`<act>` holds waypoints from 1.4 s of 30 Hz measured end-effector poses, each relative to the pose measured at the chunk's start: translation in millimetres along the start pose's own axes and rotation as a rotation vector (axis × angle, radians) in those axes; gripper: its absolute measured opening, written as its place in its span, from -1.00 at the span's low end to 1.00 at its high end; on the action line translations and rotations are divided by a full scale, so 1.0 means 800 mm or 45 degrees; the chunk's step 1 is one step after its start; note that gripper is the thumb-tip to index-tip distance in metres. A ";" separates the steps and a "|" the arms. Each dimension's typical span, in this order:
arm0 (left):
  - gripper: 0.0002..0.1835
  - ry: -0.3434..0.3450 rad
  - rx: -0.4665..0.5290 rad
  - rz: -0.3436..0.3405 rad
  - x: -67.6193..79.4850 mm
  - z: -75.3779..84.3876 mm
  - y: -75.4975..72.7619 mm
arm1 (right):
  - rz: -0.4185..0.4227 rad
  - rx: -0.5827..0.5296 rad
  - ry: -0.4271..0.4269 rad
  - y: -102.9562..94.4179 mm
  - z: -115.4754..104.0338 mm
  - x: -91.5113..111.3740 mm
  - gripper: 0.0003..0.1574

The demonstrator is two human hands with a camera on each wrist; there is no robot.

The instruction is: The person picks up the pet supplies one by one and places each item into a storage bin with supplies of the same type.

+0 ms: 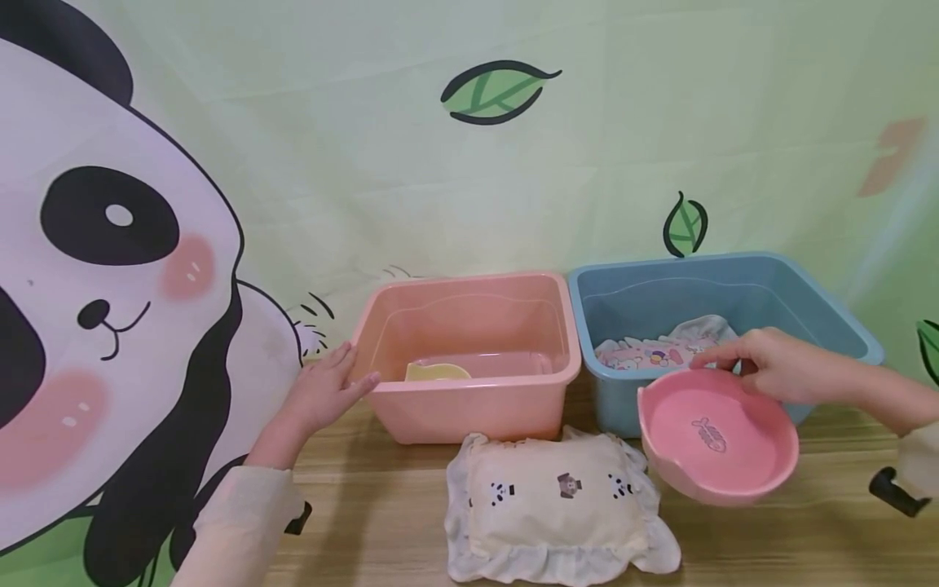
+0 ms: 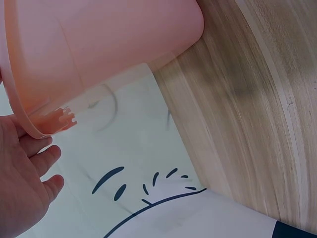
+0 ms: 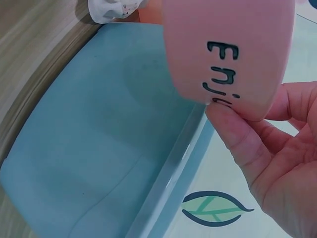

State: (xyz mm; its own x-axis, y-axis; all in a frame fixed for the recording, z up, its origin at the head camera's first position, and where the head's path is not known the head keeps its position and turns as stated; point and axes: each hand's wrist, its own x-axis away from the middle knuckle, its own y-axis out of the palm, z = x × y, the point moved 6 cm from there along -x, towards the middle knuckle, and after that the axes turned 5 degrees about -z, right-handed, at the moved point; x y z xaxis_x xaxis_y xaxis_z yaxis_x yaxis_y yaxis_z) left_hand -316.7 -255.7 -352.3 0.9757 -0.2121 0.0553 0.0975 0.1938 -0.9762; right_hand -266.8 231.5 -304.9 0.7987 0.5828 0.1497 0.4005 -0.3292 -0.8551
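My right hand (image 1: 770, 363) pinches the rim of a pink bowl (image 1: 719, 436) between thumb and fingers. The bowl tilts toward me in front of the blue basin, a fishbone drawing on its inside; dark lettering marks its outer wall (image 3: 228, 29) in the right wrist view. My left hand (image 1: 319, 395) rests on the left rim of the pink basin (image 1: 469, 408), fingers mostly straight. Inside that basin lies a yellow item (image 1: 438, 372), mostly hidden by the front wall. Ruffled printed fabric (image 1: 660, 350) lies in the blue basin (image 1: 612, 403).
A small cream pillow (image 1: 557, 522) with a ruffled edge and animal prints lies on the wooden table (image 1: 396, 505), before the two basins, which stand side by side. Behind them hangs a pale green cloth (image 1: 352, 163) with a large panda (image 1: 81, 244) at left.
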 end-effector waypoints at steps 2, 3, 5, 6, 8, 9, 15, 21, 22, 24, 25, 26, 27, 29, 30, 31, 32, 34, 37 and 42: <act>-0.17 0.000 -0.005 -0.001 0.000 0.000 0.000 | 0.006 -0.003 -0.008 -0.002 -0.001 -0.001 -0.39; -0.17 0.000 -0.007 0.000 0.000 0.000 0.000 | 0.008 -0.004 -0.013 -0.002 -0.002 -0.001 -0.39; -0.17 0.001 -0.007 0.002 0.001 0.000 -0.001 | 0.015 0.000 -0.026 -0.004 -0.003 -0.001 -0.38; -0.17 0.001 -0.010 0.003 0.001 0.001 -0.001 | 0.016 0.000 -0.025 -0.004 -0.004 -0.001 -0.38; -0.18 0.005 -0.012 0.007 0.001 0.002 -0.002 | 0.017 0.001 -0.021 -0.006 -0.005 -0.002 -0.37; -0.18 0.010 -0.015 0.011 0.001 0.002 -0.002 | 0.014 -0.001 -0.014 -0.006 -0.005 -0.002 -0.38; -0.14 0.016 -0.027 0.020 0.002 0.003 -0.003 | 0.008 -0.009 0.008 -0.010 -0.007 -0.005 -0.38; -0.13 0.016 -0.025 0.019 0.001 0.002 -0.002 | 0.049 0.041 -0.055 -0.016 -0.014 -0.007 -0.38; -0.12 0.014 -0.024 0.016 0.001 0.002 -0.002 | 0.055 0.049 -0.064 -0.017 -0.015 -0.008 -0.38; -0.10 0.007 -0.018 0.002 0.001 0.001 -0.002 | 0.064 0.060 -0.074 -0.018 -0.017 -0.008 -0.37; -0.09 0.005 -0.016 -0.003 0.001 0.001 -0.002 | 0.064 0.062 -0.073 -0.018 -0.017 -0.009 -0.37; -0.08 0.000 -0.010 -0.009 0.001 0.001 -0.001 | 0.064 0.065 -0.071 -0.018 -0.018 -0.009 -0.37; -0.07 -0.004 -0.006 -0.013 0.001 0.001 -0.001 | 0.061 0.062 -0.066 -0.019 -0.018 -0.010 -0.37; -0.07 -0.006 -0.002 -0.014 0.001 0.000 -0.001 | 0.055 0.053 -0.053 -0.019 -0.019 -0.011 -0.37; -0.07 -0.006 0.000 -0.014 0.001 0.000 -0.001 | 0.053 0.052 -0.051 -0.019 -0.020 -0.012 -0.37; -0.07 -0.006 0.001 -0.012 0.001 0.000 -0.001 | 0.053 0.052 -0.050 -0.020 -0.021 -0.013 -0.37; -0.07 -0.007 0.002 -0.011 0.001 0.000 -0.001 | 0.052 0.051 -0.050 -0.020 -0.022 -0.014 -0.37; -0.07 -0.006 0.002 -0.009 0.001 0.000 -0.001 | 0.053 0.054 -0.053 -0.022 -0.023 -0.016 -0.37; -0.09 -0.005 0.000 -0.009 0.001 0.001 -0.001 | 0.058 0.057 -0.070 -0.025 -0.026 -0.018 -0.37; -0.16 -0.007 0.000 -0.003 0.001 0.001 -0.001 | 0.056 0.054 -0.084 -0.028 -0.028 -0.020 -0.37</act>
State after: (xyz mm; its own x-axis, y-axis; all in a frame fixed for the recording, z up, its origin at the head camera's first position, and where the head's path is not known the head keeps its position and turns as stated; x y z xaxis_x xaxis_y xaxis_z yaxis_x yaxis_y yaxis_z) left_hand -316.0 -255.4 -351.3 0.9765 -0.2073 0.0585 0.0995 0.1937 -0.9760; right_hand -278.4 212.8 -277.2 0.7832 0.6165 0.0802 0.3453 -0.3241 -0.8808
